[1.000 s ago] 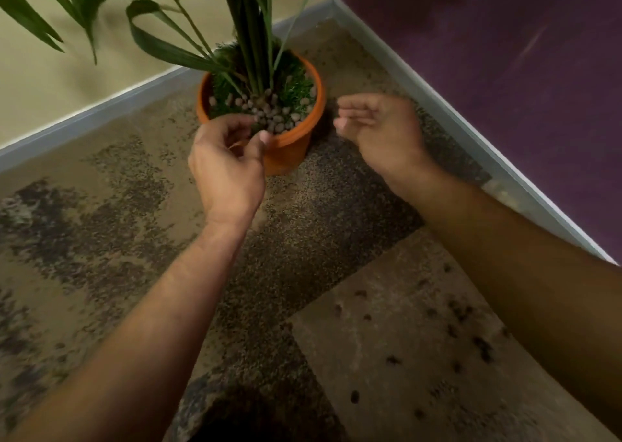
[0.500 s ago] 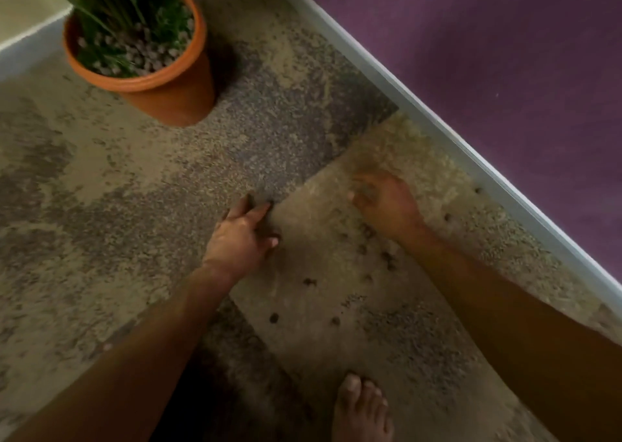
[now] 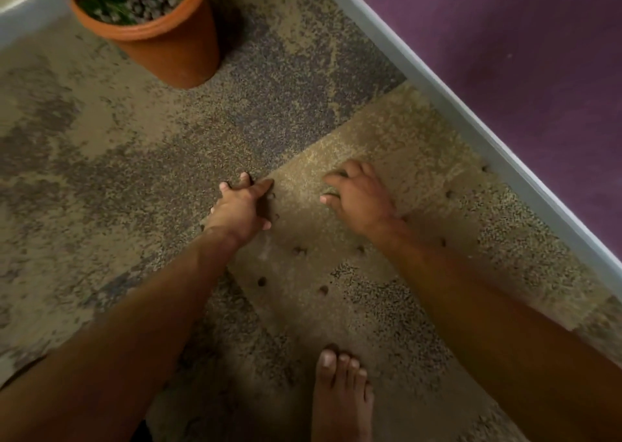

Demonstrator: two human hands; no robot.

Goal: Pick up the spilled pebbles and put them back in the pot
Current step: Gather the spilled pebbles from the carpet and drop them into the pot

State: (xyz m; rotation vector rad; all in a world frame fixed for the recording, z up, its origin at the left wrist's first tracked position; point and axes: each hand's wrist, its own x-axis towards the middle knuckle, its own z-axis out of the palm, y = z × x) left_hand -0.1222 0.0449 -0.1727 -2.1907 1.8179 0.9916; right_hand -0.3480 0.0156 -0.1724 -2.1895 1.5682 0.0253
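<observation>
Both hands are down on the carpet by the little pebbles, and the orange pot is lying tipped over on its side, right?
Not quite. The head view shows the pot standing upright, not tipped over. The rest holds: the left hand and right hand are down on the carpet by the pebbles.

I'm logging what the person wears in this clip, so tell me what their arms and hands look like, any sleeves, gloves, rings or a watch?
Both forearms are bare along all that shows: no sleeves or gloves. The left hand and right hand show no rings, and neither wrist has a watch or band. The picture is a bit blurred, so something very small could be missed. One bare foot shows too, without shoe or sock.
</observation>
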